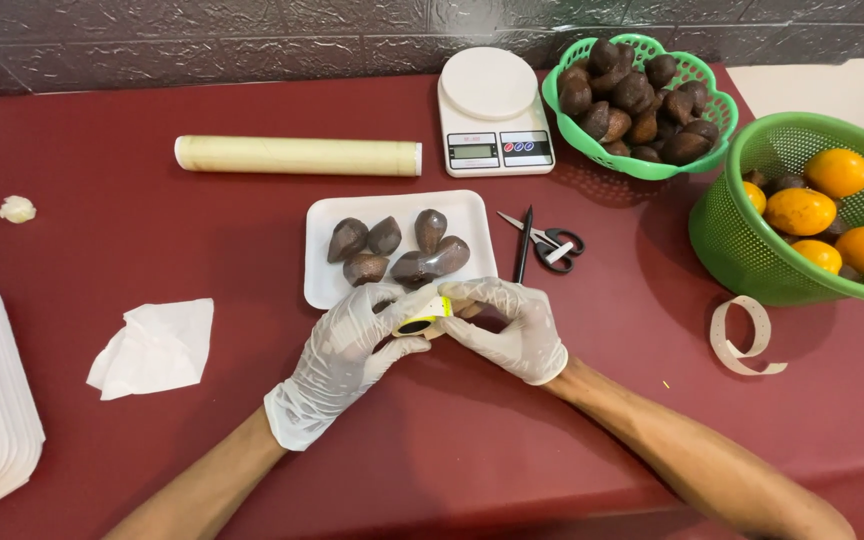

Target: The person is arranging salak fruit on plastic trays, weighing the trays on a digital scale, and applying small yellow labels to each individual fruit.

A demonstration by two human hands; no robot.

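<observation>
Sticker roll: small roll with a yellow edge and dark core (422,318), held just in front of the white foam tray (327,285), above the dark red tabletop (452,450).
Left hand: gloved left hand (347,355) cups the roll from below and the side, fingers closed on it.
Right hand: gloved right hand (512,325) meets it from the other side, fingertips pinched at the roll's edge; both hands are pressed together on the roll.
Tray: five brown scaly fruits (392,250) lie on it, one touching the next.
Nearby: black scissors (552,245), white kitchen scale (490,110), roll of cling film (297,155), crumpled tissue (157,345).
Doing it well: likely steady the roll with the left hand and lift the end slowly.
</observation>
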